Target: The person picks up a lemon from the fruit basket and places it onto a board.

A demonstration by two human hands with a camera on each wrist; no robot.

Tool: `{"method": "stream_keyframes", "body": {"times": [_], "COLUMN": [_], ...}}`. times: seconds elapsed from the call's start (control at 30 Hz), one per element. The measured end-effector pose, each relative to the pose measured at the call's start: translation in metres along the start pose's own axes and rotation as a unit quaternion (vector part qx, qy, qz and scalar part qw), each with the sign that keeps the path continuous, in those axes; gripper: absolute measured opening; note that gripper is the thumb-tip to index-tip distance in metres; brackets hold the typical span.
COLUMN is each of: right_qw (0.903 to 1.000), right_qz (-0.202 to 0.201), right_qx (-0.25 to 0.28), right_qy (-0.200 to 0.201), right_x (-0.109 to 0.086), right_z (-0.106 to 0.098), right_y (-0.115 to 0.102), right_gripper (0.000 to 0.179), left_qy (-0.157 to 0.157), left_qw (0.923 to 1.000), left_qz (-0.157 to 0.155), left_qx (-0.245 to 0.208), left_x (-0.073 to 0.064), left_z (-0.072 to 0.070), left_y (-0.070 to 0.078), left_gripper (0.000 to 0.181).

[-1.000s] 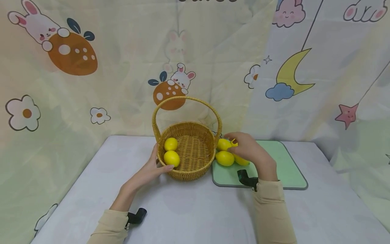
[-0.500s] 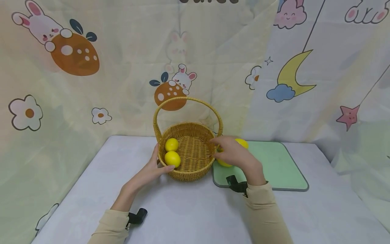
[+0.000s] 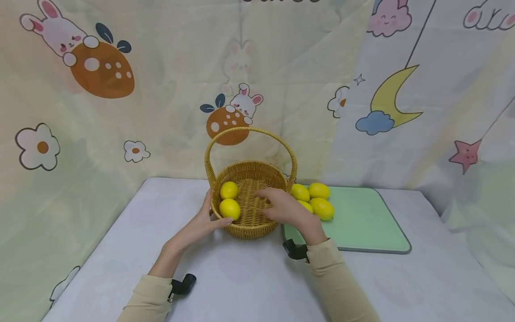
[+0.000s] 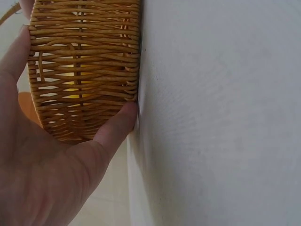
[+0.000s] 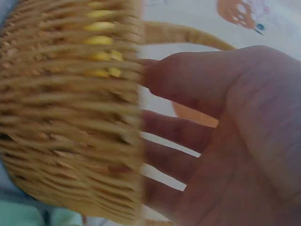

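Note:
A wicker basket [image 3: 249, 231] with a tall handle stands on the table. Two lemons [image 3: 230, 209] lie against its left inner side. My left hand [image 3: 203, 226] holds the basket's left side, thumb at the front rim; in the left wrist view a fingertip [image 4: 123, 117] touches the wall low down near the table. My right hand [image 3: 279, 205] reaches over the right rim into the basket, fingers spread and slightly bent, with nothing seen between them. Its fingertips are hidden behind the wicker in the right wrist view. Yellow shows through the weave there.
Right of the basket, several lemons [image 3: 322, 209] sit clustered on a green board [image 3: 368, 223] with a grey edge. A printed cloth [image 3: 173, 89] hangs behind the white table [image 3: 241, 281]. The basket's handle [image 3: 251, 129] arches above its opening.
My right hand has moved left from the lemons on the board, over the basket's right rim and into the basket. The cluster of lemons is now uncovered. My left hand has stayed on the basket.

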State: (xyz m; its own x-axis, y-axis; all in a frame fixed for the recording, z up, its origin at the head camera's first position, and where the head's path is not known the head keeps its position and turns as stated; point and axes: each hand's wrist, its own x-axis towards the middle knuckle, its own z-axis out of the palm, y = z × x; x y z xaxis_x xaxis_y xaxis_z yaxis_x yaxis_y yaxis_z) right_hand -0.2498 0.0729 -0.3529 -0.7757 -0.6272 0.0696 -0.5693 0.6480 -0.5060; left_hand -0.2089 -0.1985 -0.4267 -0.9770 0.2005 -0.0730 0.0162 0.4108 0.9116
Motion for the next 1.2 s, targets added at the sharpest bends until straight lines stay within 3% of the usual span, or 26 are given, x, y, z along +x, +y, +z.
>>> {"method": "stream_keyframes", "body": {"times": [0.3, 0.53, 0.8, 1.0, 1.2], "right_qw": [0.9994, 0.9978, 0.9969, 0.9958, 0.9966], "right_qz": [-0.026, -0.061, -0.051, -0.075, -0.062], "right_qx": [0.013, 0.026, 0.001, 0.005, 0.013], "right_qy": [-0.020, 0.000, -0.060, -0.053, -0.052], "right_x": [0.020, 0.033, 0.034, 0.035, 0.036], "right_z": [0.027, 0.040, 0.046, 0.046, 0.047], "right_y": [-0.002, -0.011, -0.013, -0.016, -0.015], "right_gripper": [0.045, 0.046, 0.056, 0.044, 0.029], "left_qy": [0.001, -0.003, -0.002, -0.001, 0.001], "left_qw": [1.0000, 1.0000, 1.0000, 1.0000, 1.0000], "left_qz": [-0.001, -0.002, -0.003, -0.003, -0.002], "left_qx": [-0.001, -0.003, -0.004, -0.007, -0.002], "left_x": [-0.001, 0.000, 0.000, 0.000, 0.001], "left_z": [-0.001, -0.001, 0.000, -0.001, -0.001], "left_y": [0.003, 0.003, 0.003, 0.003, 0.001], "left_gripper": [0.116, 0.114, 0.117, 0.118, 0.118]}}
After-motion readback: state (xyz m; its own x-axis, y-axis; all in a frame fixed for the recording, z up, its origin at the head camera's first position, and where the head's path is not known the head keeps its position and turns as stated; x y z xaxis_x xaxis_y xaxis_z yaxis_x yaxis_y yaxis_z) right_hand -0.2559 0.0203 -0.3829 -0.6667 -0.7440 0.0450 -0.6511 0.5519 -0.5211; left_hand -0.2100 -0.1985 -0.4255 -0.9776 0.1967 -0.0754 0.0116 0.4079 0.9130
